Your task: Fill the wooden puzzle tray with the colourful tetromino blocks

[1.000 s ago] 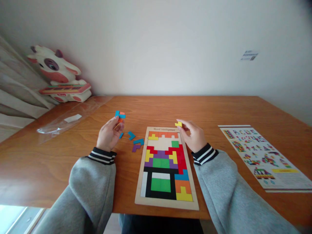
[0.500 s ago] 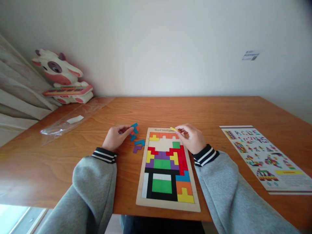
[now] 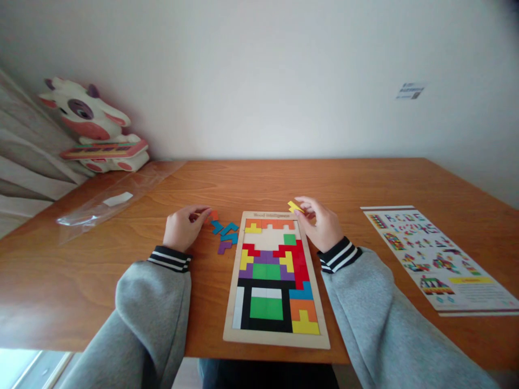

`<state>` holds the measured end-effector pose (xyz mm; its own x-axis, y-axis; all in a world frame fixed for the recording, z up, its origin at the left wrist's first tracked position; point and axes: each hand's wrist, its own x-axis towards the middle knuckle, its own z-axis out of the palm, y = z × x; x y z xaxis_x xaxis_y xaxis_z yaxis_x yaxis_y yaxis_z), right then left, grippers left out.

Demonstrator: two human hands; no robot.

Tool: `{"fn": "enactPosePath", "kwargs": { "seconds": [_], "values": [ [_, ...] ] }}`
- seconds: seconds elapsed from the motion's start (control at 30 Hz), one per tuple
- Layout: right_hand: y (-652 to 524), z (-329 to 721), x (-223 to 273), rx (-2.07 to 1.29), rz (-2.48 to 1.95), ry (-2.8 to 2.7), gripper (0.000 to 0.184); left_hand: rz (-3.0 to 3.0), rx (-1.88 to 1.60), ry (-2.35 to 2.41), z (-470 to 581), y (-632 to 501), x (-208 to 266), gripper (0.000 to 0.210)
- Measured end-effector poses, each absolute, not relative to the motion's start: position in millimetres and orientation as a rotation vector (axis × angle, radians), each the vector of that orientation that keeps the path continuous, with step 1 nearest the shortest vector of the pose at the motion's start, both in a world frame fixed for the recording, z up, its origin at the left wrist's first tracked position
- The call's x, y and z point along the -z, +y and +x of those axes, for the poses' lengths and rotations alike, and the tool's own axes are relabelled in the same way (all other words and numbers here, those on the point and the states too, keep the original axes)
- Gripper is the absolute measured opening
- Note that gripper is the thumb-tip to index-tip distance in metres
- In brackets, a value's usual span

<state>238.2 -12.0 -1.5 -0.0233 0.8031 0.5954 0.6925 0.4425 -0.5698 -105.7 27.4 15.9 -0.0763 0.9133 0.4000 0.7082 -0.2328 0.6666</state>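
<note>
Left of the board, my left hand (image 3: 182, 227) pinches an orange puzzle piece (image 3: 214, 214) at its fingertips. Just beside it lie several blue pieces (image 3: 229, 229) and a purple piece (image 3: 224, 247). My right hand (image 3: 321, 220) holds a yellow puzzle piece (image 3: 294, 207) between thumb and fingers, above the board's top right corner. Between my arms lies the wooden puzzle board (image 3: 229, 335), filled with coloured blocks except for a bare patch in its upper part. A green square (image 3: 289, 239) sits at the right of that patch.
A printed pattern sheet (image 3: 470, 294) lies on the table to the right. At the back left stands a cow-shaped toy keyboard (image 3: 105, 151), with a clear plastic bag (image 3: 117, 200) in front of it. The table's near edge runs just below the board.
My left hand has let go of a blue piece, which now lies among the others, and has drawn left onto the orange one. The yellow piece in my right hand has turned.
</note>
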Motion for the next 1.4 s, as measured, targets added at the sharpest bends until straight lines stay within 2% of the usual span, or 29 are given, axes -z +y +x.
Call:
{"fn": "enactPosePath", "kwargs": {
  "seconds": [0.23,0.4,0.5,0.67,0.87,1.27,1.4],
  "values": [
    [-11,238,7,-0.172,-1.296,-1.776,0.016,1.9,-1.316,1.622,-97,24,-15,0.021],
    [-14,237,1,-0.198,-1.276,-1.81,0.025,1.757,-1.377,1.455,-88,20,-15,0.036],
    [-15,242,-3,-0.178,-1.204,-1.949,0.023,1.784,-1.362,1.414,-86,20,-14,0.032],
    [-20,247,-2,-0.333,-1.151,-2.15,0.016,1.727,-1.365,1.379,-87,21,-12,0.027],
    [-25,245,-1,-0.449,-1.096,-2.271,0.042,1.824,-1.323,1.358,-86,21,-10,0.023],
    [-25,239,9,-0.762,-1.109,-2.011,0.046,1.87,-1.294,1.34,-85,21,-10,0.023],
    [-24,236,11,-0.863,-1.136,-1.879,0.041,1.841,-1.302,1.321,-85,21,-9,0.023]
  ]
}}
